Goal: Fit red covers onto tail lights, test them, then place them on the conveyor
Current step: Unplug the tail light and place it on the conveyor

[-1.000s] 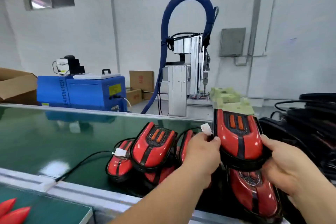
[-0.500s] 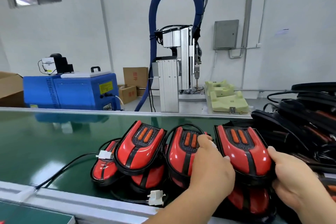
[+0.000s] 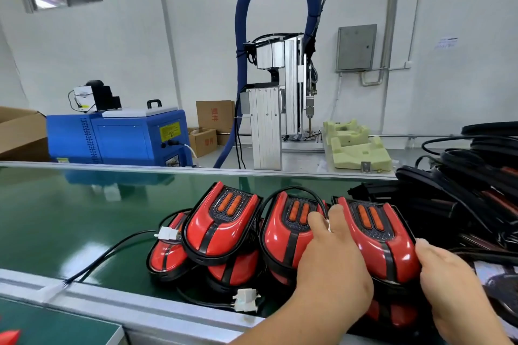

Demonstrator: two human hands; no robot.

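Several finished tail lights with glossy red covers lie piled on the green conveyor belt [image 3: 70, 218]. The rightmost tail light [image 3: 378, 238] rests on top of the pile, held from both sides. My left hand [image 3: 333, 269] grips its left edge, thumb on the red cover, with a bit of white connector showing between thumb and finger. My right hand [image 3: 448, 286] holds its lower right edge, fingers curled under it. Two more tail lights [image 3: 283, 235] [image 3: 218, 230] lean side by side to the left. Their black cables end in white connectors [image 3: 245, 298].
A heap of black housings and cables [image 3: 476, 182] crowds the right side. Behind the belt stand a blue machine [image 3: 117, 137], a dispensing machine with a blue hose [image 3: 269, 126] and pale foam fixtures [image 3: 358, 148]. Loose red covers [image 3: 8, 337] peek in at the bottom left.
The tail light I held up in both hands has come down onto the pile on the belt, beside the other two. Both hands stayed on it.
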